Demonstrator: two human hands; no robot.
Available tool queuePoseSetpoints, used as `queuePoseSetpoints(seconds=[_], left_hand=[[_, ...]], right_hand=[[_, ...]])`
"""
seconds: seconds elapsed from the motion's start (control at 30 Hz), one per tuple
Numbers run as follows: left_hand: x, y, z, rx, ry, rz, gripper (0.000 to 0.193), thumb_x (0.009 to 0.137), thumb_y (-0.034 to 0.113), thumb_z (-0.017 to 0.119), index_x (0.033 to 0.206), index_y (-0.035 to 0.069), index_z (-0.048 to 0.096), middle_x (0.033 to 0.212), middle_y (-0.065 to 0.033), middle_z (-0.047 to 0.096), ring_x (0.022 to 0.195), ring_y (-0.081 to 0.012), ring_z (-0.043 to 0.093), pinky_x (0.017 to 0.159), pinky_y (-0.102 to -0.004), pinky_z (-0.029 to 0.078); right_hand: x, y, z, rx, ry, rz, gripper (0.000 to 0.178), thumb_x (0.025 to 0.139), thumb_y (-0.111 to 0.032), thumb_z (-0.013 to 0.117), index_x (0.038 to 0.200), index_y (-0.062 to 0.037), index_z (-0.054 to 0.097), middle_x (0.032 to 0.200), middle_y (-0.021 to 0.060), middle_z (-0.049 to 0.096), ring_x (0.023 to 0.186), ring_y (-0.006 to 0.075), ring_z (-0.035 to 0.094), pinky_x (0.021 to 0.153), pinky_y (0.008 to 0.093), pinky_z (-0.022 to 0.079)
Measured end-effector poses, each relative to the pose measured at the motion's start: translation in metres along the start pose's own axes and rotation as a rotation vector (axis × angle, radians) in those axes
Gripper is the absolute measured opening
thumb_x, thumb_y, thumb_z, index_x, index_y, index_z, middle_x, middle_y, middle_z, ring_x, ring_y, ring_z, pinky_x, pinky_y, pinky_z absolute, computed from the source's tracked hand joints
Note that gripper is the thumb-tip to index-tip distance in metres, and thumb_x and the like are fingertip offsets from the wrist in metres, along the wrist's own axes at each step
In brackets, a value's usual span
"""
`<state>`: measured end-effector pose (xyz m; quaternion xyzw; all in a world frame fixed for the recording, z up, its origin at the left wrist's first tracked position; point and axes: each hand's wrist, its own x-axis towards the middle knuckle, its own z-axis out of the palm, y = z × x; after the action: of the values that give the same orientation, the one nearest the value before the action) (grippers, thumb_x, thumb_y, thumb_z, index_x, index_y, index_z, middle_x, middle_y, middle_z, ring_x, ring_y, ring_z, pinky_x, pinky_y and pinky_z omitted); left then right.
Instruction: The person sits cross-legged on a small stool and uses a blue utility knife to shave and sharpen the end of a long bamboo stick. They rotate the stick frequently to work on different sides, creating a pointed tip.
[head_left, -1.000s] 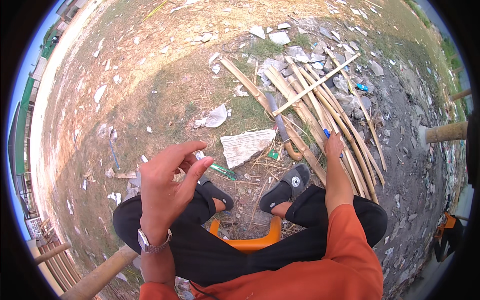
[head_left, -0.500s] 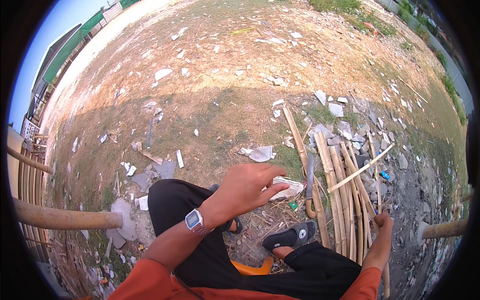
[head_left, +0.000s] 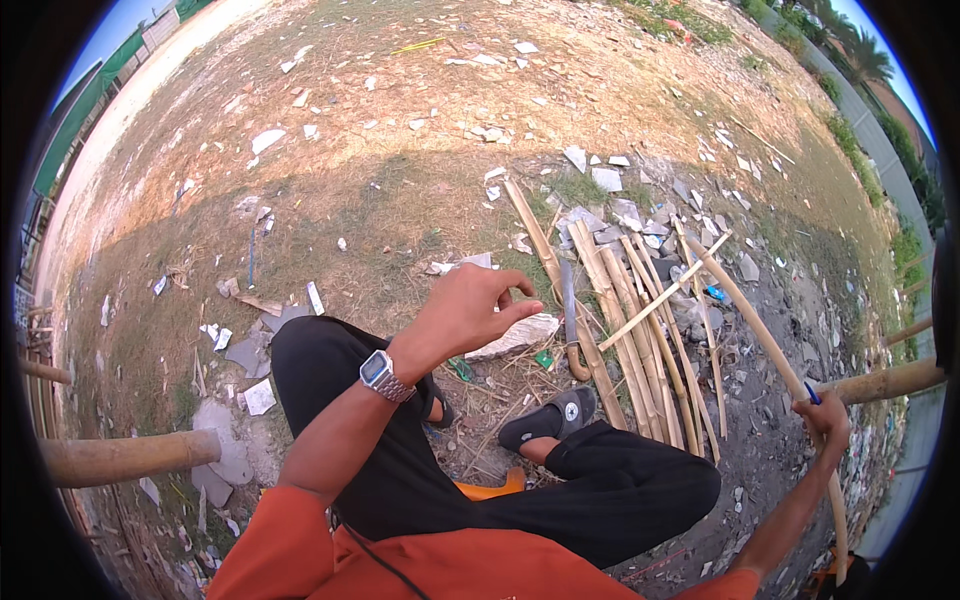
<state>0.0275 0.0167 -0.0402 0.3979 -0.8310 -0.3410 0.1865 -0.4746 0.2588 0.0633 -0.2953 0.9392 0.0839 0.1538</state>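
Gripping a long bamboo strip (head_left: pixel 762 327), the right hand (head_left: pixel 826 420) is out toward four o'clock from the middle of the view, its fingers closed around the strip. The strip slants from between two and three o'clock down to between four and five, bowing slightly. Something small and blue (head_left: pixel 812 393) shows at the top of that fist; its kind is too small to tell.

The left hand (head_left: pixel 465 305) hangs near the middle, half curled, with a narrow gap between thumb and forefinger. A watch (head_left: pixel 378 371) circles its wrist. Just beyond the fingertips at four o'clock are a pale slab (head_left: pixel 515 337) and a green scrap (head_left: pixel 543 358), and at three o'clock a knife (head_left: pixel 569 300) with a hooked handle, partly overlapping a strip.

Past the knife, more bamboo strips (head_left: pixel 601 290) lie side by side on the ground, another strip (head_left: pixel 650 307) crossing over them. A dark slipper (head_left: pixel 553 420) is at five o'clock, an orange stool (head_left: pixel 495 488) at six, and a thick post (head_left: pixel 130 458) toward eight.
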Motion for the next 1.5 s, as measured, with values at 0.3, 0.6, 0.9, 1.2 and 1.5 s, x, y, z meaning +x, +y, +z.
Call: queuePoseSetpoints(seconds=[0.3,0.6,0.9,1.2,1.5], left_hand=[[0.021,0.027,-0.036,-0.509,-0.011,-0.152,0.064,0.087,0.043,0.058,0.135,0.005,0.038,0.118,-0.0155,0.056,0.094,-0.0186,0.062,0.077,-0.0294,0.048],[0.022,0.032,-0.133,-0.656,0.193,0.552,0.07,0.089,0.036,0.055,0.14,0.003,0.021,0.118,-0.022,0.056,0.105,-0.0302,0.059,0.091,-0.0421,0.048],[0.016,0.04,-0.126,-0.683,0.694,0.694,0.022,0.096,0.02,0.041,0.106,0.0,0.041,0.086,-0.0158,0.063,0.074,-0.0316,0.068,0.061,-0.0323,0.059],[0.01,0.067,-0.108,-0.56,0.823,0.787,0.029,0.095,0.016,0.042,0.116,-0.004,0.039,0.073,-0.0167,0.059,0.05,-0.0217,0.059,0.044,-0.0294,0.053],[-0.006,0.079,-0.085,-0.523,0.792,0.709,0.04,0.097,0.04,0.034,0.098,0.002,0.043,0.064,-0.0089,0.044,0.041,-0.0167,0.047,0.04,-0.0297,0.045]], right_hand=[[-0.032,-0.19,0.056,0.584,0.178,-0.745,0.026,0.077,-0.022,0.067,0.088,0.0015,0.06,0.066,0.0085,0.058,0.06,0.0146,0.051,0.06,0.0313,0.042],[-0.087,-0.353,0.106,0.581,-0.334,-1.056,0.022,0.084,-0.019,0.055,0.093,-0.0017,0.065,0.081,0.01,0.061,0.07,0.0159,0.051,0.071,0.0337,0.04],[-0.127,-0.361,0.133,0.945,-0.143,-0.936,0.047,0.08,-0.024,0.069,0.112,-0.0028,0.041,0.091,0.0127,0.055,0.079,0.0223,0.058,0.072,0.0337,0.046],[-0.146,-0.332,0.186,0.988,-0.284,-0.674,0.042,0.086,-0.028,0.059,0.111,-0.0017,0.039,0.07,0.0126,0.055,0.066,0.0254,0.057,0.065,0.0379,0.043],[-0.185,-0.337,0.181,0.988,-0.321,-0.783,0.03,0.093,-0.018,0.044,0.117,-0.0011,0.039,0.073,0.0174,0.055,0.069,0.0333,0.055,0.064,0.0409,0.042]])
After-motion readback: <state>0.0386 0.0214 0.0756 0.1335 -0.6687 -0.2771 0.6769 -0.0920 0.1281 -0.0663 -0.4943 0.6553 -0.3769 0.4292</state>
